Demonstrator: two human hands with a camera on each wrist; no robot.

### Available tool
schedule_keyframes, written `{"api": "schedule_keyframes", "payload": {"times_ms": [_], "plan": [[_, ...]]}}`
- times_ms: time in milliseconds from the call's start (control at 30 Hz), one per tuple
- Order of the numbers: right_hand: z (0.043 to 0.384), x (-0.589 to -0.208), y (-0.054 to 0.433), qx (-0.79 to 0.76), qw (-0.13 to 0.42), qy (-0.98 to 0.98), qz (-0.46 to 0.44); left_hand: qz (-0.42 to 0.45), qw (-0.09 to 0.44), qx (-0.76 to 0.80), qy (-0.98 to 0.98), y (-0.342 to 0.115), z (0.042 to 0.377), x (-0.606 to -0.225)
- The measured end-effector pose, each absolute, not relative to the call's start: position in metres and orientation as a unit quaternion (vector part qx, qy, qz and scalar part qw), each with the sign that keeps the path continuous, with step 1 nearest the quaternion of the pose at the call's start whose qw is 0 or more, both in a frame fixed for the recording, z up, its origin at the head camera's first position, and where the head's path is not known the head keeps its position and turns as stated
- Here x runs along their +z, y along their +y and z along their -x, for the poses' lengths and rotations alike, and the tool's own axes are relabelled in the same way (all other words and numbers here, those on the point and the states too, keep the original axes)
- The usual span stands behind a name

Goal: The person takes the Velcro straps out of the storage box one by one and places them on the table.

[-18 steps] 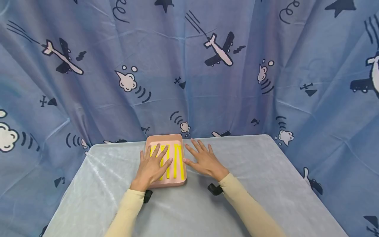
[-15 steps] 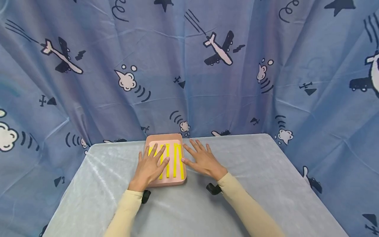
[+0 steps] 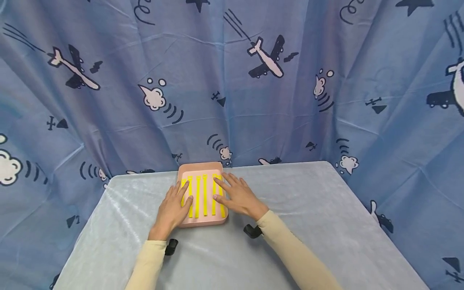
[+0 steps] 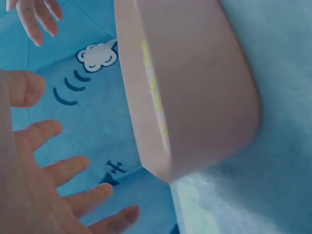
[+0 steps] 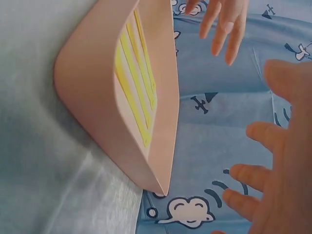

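Note:
A pink, shallow rectangular tray stands at the back of the table, with several flat yellow strips lying side by side along its bottom. Over the tray's left edge hovers my left hand, fingers spread and holding nothing; it hides part of the leftmost strips. My right hand reaches across the right edge, its thumb and forefinger overlapping the strips on that side, also with nothing held. Both wrist views show spread fingers apart from the tray wall, and the right wrist view shows the strips inside.
A pale grey-blue cloth covers the table. Right behind its back edge hangs a blue curtain printed with planes and clouds. Black wrist cameras sit under both sleeves.
My left hand has drawn left and slightly toward me, uncovering more strips. The right hand has moved left, over the tray's right edge. The tray stays put, and the head view has shifted slightly.

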State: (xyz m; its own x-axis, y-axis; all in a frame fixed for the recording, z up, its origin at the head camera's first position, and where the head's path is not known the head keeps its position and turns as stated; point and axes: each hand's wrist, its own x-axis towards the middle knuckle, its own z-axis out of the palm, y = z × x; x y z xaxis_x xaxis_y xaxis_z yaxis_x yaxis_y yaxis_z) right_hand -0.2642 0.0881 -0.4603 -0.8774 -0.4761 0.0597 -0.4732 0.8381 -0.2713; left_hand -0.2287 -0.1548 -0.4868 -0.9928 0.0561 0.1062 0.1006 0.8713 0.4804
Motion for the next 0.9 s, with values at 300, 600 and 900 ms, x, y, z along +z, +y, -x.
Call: {"api": "schedule_keyframes", "payload": {"times_ms": [300, 600, 900], "plan": [[0.265, -0.467, 0.076, -0.138, -0.004, 0.950, 0.279, -0.004, 0.050, -0.319, -0.947, -0.165, 0.228, -0.498], [0.265, -0.470, 0.061, -0.123, -0.002, 0.945, 0.304, -0.014, 0.083, -0.379, -0.922, -0.170, 0.226, -0.507], [0.262, -0.467, 0.045, -0.111, -0.007, 0.936, 0.333, -0.055, 0.069, -0.415, -0.905, -0.173, 0.227, -0.514]]}}
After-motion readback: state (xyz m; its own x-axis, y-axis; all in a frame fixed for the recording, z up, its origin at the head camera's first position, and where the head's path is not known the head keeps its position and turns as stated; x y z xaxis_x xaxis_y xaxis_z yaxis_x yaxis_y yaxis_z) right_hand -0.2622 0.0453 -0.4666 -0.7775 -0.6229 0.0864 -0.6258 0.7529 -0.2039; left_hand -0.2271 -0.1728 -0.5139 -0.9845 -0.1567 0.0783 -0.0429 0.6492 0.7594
